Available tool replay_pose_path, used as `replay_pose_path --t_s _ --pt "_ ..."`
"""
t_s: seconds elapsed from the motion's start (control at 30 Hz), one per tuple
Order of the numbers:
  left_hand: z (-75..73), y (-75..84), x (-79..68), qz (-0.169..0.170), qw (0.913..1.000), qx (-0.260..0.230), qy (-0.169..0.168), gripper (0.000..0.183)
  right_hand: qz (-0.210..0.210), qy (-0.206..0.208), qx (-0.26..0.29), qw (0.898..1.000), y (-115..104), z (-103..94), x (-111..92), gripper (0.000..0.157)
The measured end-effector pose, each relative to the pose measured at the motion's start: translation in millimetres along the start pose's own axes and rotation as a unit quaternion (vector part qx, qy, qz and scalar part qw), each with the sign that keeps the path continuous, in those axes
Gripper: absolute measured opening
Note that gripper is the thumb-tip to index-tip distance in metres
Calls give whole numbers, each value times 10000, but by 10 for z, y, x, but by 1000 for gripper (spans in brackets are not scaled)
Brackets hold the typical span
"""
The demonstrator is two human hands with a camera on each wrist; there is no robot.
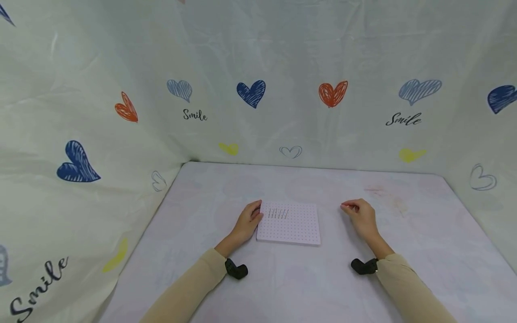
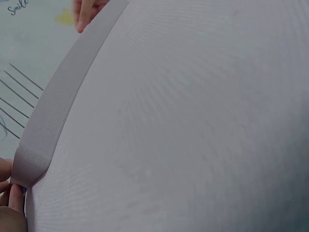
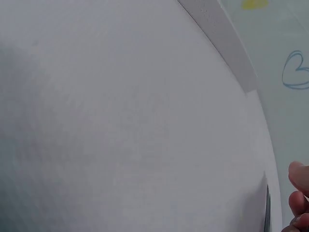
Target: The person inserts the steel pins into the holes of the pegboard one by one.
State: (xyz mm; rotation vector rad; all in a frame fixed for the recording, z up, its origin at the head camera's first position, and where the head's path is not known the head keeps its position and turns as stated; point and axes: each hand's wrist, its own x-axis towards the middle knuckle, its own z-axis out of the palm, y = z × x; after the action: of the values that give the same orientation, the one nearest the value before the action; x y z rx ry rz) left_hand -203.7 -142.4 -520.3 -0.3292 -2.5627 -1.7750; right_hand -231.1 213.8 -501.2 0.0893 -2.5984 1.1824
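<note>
A pale pegboard (image 1: 299, 229) with rows of small holes lies mid-table. Several thin metal pins (image 1: 278, 214) stand upright in a row near its back left corner, and the same pins (image 2: 21, 77) show beyond the board's side (image 2: 53, 111) in the left wrist view. My left hand (image 1: 245, 223) grips the board by its left edge. To the right of the board, apart from it, my right hand (image 1: 361, 217) is raised with curled fingers and thumb close together. Beneath those fingertips, thin metal pins (image 3: 267, 208) extend sideways, clear of the tabletop; their held ends are out of frame.
A pale cloth covers the table (image 1: 226, 291). Behind and to the sides hangs a white curtain (image 1: 291, 58) printed with hearts and the word Smile. Faint reddish stains (image 1: 383, 193) mark the cloth at the back right. A black wrist camera (image 1: 236, 269) sits on each sleeve cuff.
</note>
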Motion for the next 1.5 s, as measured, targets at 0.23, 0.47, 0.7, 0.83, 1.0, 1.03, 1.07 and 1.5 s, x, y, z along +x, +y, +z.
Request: replay_pose_path --t_s 0.23,0.47,0.7,0.83,1.0,1.03,1.07,1.5 --pt "-5 0 8 -86 9999 60 5 48 402 -165 -53 9990 94 -14 -27 15" --pt "-14 -25 3 9 9999 158 -33 47 397 -176 -173 9989 136 8 -31 14" --pt "-12 -23 -1 -64 9999 98 -41 48 367 -138 -211 9990 144 23 -40 13" --pt "-10 -18 -7 -140 9998 107 -44 49 380 -137 -223 9989 155 33 -41 13" --pt "-12 -10 -13 -183 9997 141 -41 49 387 -166 -258 9988 145 39 -49 13" --pt "-13 -11 -13 -166 9998 139 -36 49 394 -169 -275 9987 141 40 -50 13" --pt "-13 -12 -13 -153 9998 148 -30 49 395 -176 -291 9986 142 41 -49 13" --pt "12 -25 -1 -210 9997 132 -9 49 373 -123 -323 9987 166 45 -51 16"
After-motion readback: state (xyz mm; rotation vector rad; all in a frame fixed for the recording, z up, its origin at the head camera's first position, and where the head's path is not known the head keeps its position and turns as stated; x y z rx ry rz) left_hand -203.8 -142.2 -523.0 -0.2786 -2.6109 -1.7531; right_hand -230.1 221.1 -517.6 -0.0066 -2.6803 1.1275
